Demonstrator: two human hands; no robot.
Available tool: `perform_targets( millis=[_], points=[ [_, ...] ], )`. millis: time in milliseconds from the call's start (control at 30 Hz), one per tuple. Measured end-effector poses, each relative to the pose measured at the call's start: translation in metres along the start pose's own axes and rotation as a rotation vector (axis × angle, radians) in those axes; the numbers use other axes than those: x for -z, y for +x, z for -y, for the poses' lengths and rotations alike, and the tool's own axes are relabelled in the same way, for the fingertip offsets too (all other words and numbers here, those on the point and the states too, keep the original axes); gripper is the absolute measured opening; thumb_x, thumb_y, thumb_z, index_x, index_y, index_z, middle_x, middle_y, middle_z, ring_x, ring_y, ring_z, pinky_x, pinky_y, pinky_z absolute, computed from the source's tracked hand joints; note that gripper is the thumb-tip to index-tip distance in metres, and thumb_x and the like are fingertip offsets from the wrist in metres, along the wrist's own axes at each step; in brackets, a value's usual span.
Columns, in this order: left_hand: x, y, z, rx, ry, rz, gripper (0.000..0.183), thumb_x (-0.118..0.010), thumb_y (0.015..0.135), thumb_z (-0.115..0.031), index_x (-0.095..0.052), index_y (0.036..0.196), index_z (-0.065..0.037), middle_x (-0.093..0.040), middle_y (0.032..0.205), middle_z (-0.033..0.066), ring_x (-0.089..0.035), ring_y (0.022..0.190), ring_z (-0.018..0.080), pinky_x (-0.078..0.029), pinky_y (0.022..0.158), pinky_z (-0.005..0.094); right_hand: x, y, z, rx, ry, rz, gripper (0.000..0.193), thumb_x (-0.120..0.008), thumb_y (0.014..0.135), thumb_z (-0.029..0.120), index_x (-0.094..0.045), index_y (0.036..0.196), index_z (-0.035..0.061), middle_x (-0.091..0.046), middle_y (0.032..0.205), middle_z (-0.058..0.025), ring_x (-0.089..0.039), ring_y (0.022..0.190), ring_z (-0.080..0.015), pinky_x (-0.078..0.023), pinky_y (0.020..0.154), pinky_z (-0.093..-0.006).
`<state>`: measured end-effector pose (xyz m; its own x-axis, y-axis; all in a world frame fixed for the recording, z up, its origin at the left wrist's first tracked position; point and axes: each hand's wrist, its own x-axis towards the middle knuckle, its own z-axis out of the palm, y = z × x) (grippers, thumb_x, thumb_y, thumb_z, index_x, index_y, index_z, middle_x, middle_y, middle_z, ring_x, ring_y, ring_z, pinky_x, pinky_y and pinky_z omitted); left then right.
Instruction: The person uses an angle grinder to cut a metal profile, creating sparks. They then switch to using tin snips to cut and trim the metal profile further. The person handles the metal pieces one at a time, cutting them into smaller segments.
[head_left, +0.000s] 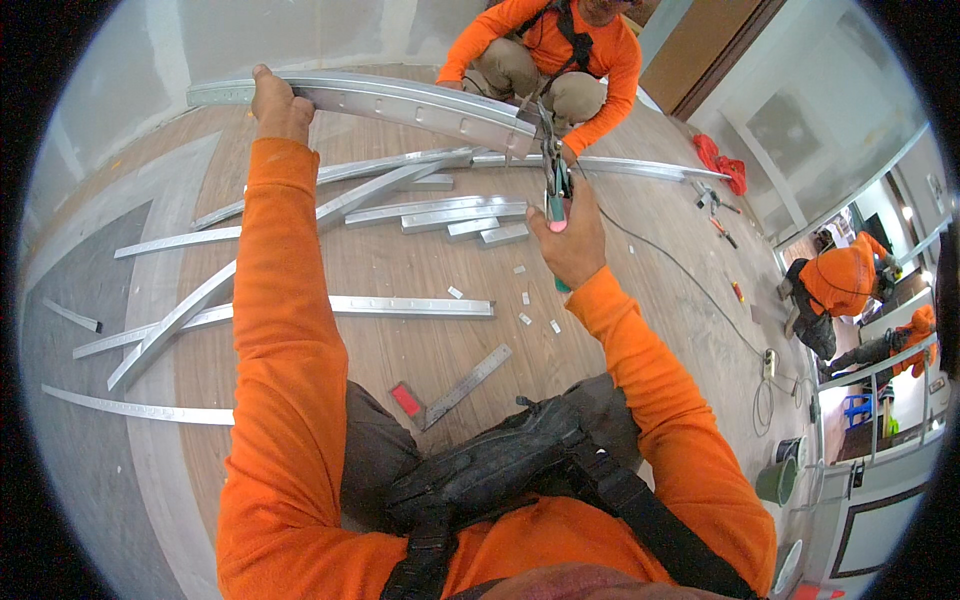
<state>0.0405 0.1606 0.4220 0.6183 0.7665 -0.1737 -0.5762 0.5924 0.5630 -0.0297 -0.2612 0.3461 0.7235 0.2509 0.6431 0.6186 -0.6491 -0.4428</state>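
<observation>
My left hand (pixel 283 105) is wrapped round a long silvery metal stud (pixel 410 108) near its far-left end, holding it raised above the floor. In my right hand (pixel 574 242) is a pair of metal snips (pixel 556 180) with green grips, pointing away from me. Their jaws stand at the stud's right end; whether they bite into it is too fine to tell. Across from me a co-worker in orange squats, one hand (pixel 570 155) close behind the snips and the other beside the stud.
Several more metal studs (pixel 410 306) lie across the wooden floor, some crossing. A try square (pixel 465 388) with a red stock rests before my knees, near small metal offcuts (pixel 525 298). A cable (pixel 690 275) runs along the right, near a hammer (pixel 723 232) and red cloth (pixel 722 165).
</observation>
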Motion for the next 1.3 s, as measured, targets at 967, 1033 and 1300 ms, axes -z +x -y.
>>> perform_targets(
  millis=[967, 1033, 1300],
  points=[
    [0.003, -0.006, 0.007, 0.035, 0.056, 0.001, 0.071, -0.050, 0.104, -0.043, -0.025, 0.153, 0.002, -0.040, 0.152, 0.0214, -0.051, 0.132, 0.0402, -0.044, 0.105, 0.0631, 0.018, 0.004, 0.002, -0.269, -0.020, 0.115, 0.039, -0.077, 0.082, 0.026, -0.056, 0.107, 0.0044, -0.065, 0.096, -0.0184, -0.065, 0.087, -0.0377, -0.051, 0.074, -0.0444],
    [0.010, 0.006, 0.010, 0.059, 0.070, 0.053, 0.069, -0.050, 0.104, -0.044, -0.028, 0.151, 0.001, -0.043, 0.149, 0.0215, -0.053, 0.129, 0.0398, -0.047, 0.102, 0.0617, 0.017, 0.004, -0.001, -0.177, 0.238, 0.104, 0.038, -0.077, 0.082, 0.025, -0.057, 0.107, 0.0039, -0.064, 0.094, -0.0143, -0.064, 0.086, -0.0293, -0.051, 0.074, -0.0401],
    [0.008, 0.002, 0.040, 0.192, 0.254, 0.127, 0.063, -0.051, 0.104, -0.043, -0.030, 0.147, -0.003, -0.048, 0.143, 0.0207, -0.059, 0.121, 0.0377, -0.056, 0.092, 0.0561, 0.033, 0.011, 0.016, -0.249, 0.809, 0.446, 0.053, -0.079, 0.080, 0.023, -0.056, 0.123, 0.0025, -0.061, 0.103, -0.0053, -0.056, 0.093, -0.0166, -0.047, 0.084, -0.0318]
  ],
)
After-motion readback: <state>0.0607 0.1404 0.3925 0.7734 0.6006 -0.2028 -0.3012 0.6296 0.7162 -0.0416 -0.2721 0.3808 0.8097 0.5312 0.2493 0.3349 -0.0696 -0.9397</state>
